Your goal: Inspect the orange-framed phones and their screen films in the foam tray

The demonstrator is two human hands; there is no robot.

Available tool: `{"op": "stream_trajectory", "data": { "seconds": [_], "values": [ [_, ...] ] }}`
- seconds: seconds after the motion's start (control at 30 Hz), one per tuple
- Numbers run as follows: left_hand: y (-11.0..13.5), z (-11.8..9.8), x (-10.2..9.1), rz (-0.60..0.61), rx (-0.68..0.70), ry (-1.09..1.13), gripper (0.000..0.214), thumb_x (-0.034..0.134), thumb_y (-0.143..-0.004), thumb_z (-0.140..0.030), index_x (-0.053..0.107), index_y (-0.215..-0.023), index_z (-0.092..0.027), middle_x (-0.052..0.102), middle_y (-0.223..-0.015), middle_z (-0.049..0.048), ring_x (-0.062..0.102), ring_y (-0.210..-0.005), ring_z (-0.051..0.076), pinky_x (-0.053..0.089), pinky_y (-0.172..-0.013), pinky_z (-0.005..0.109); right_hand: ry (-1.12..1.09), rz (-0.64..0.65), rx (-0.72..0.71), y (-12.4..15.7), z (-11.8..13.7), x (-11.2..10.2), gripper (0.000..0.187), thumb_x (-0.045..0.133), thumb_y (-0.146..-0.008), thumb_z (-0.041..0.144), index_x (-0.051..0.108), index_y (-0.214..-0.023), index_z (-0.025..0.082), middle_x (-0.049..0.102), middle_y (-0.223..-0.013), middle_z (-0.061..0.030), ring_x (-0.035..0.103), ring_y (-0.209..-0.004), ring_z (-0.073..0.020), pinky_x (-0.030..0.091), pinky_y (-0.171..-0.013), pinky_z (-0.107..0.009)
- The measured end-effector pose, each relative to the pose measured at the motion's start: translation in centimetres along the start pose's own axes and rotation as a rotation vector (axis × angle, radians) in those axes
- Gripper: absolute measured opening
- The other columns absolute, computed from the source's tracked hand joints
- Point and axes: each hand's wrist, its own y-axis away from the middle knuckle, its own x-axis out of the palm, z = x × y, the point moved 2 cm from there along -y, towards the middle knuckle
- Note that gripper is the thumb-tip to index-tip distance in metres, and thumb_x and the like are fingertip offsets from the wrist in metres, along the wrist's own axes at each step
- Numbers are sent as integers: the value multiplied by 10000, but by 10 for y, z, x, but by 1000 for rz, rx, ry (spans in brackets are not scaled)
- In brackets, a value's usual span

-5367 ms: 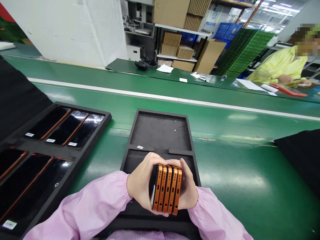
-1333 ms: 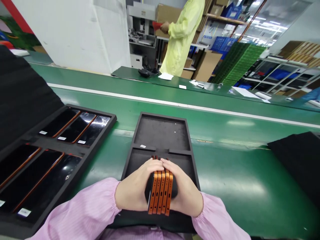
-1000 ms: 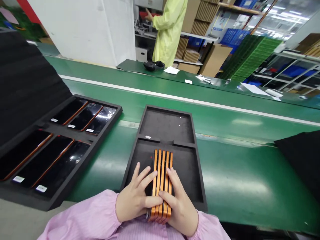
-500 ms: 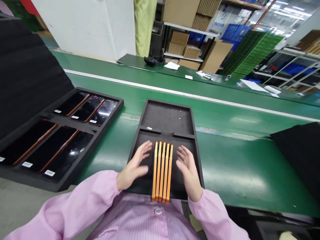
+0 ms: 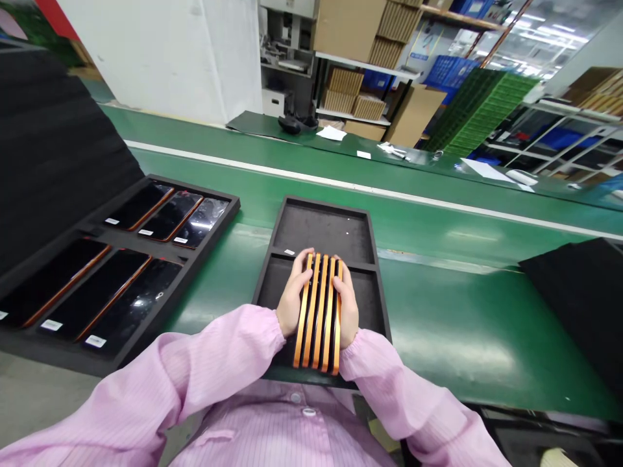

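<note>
Several orange-edged phones (image 5: pixel 318 311) stand on their long edges as one pack, over the near compartment of a black foam tray (image 5: pixel 321 209). My left hand (image 5: pixel 291 305) presses the pack's left side, fingers curled over its far end. My right hand (image 5: pixel 348 311) clamps the right side the same way. The tray's far compartment holds only a small white label (image 5: pixel 289 252). Both my sleeves are pink.
A larger black tray (image 5: pixel 214 224) with several dark-screened phones lies to the left on the green conveyor belt (image 5: pixel 438 324). Black foam sheets (image 5: pixel 579 305) sit at the right edge and far left. Papers, shelves with cardboard boxes and green crates stand beyond the belt.
Half a second ago both hands were open beside the standing pack of phones; now they have closed on its two sides. The person in yellow has left the view.
</note>
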Motion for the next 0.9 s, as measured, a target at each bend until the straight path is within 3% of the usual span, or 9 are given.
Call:
{"op": "stream_trajectory", "data": {
  "seconds": [0.13, 0.23, 0.3, 0.4, 0.47, 0.63, 0.8, 0.9],
  "values": [
    [-16, -11, -1, 187, 247, -121, 479, 582, -837, -398, 481, -1285, -263, 480, -1407, 51, 468, -1307, 273, 359, -1118, 393, 87, 137, -259, -16, 7, 8, 490, 574, -843, 346, 502, -1318, 250, 504, -1404, -54, 446, -1337, -264, 295, -1165, -453],
    [-19, -4, -15, 166, 286, -232, 455, 578, -836, -443, 488, -1245, -267, 387, -1481, 47, 421, -1328, 279, 306, -1145, 421, 150, 152, -296, -16, -4, 2, 502, 579, -838, 365, 495, -1319, 250, 471, -1431, -57, 453, -1323, -269, 335, -1136, -442],
    [-19, 1, -25, 129, 284, -276, 373, 557, -849, -441, 504, -1167, -254, 447, -1406, 54, 393, -1339, 266, 274, -1159, 425, 197, 161, -266, -13, -11, -3, 483, 569, -847, 364, 490, -1308, 244, 462, -1434, -58, 454, -1318, -264, 348, -1125, -431],
    [-24, 4, -31, 123, 254, -277, 256, 511, -873, -417, 497, -1054, -237, 543, -1196, 54, 409, -1308, 237, 300, -1142, 408, 269, 172, -220, -12, -15, -6, 452, 554, -858, 372, 485, -1284, 238, 483, -1400, -68, 458, -1304, -259, 349, -1122, -430],
    [-28, 3, -32, 133, 186, -246, 243, 497, -879, -416, 473, -1042, -237, 547, -1166, 48, 467, -1247, 227, 358, -1102, 397, 313, 162, -200, -15, -14, -7, 422, 538, -871, 394, 484, -1260, 239, 496, -1370, -70, 470, -1286, -252, 352, -1117, -427],
    [-34, -4, -37, 149, -1, -226, 381, 405, -922, -453, 489, -1206, -213, 554, -1200, 63, 554, -1141, 226, 419, -1043, 374, 405, 178, -156, -24, -7, -9, 373, 562, -874, 419, 508, -1199, 244, 570, -1236, -54, 562, -1140, -224, 433, -1027, -383],
    [-39, -11, -43, 294, -25, -372, 356, 460, -915, -340, 574, -1217, -191, 576, -1308, 64, 488, -1281, 255, 343, -1121, 371, 360, 142, -51, -31, -8, -16, 356, 580, -884, 374, 542, -1218, 258, 588, -1264, -35, 564, -1158, -219, 429, -1024, -361],
    [-45, -10, -50, 283, -88, -452, 426, 503, -902, -314, 529, -1315, -213, 526, -1405, 57, 413, -1364, 267, 276, -1163, 399, 288, 146, 74, -35, -13, -18, 369, 586, -874, 363, 538, -1223, 254, 610, -1238, -38, 581, -1148, -233, 434, -1021, -380]
  ]
}}
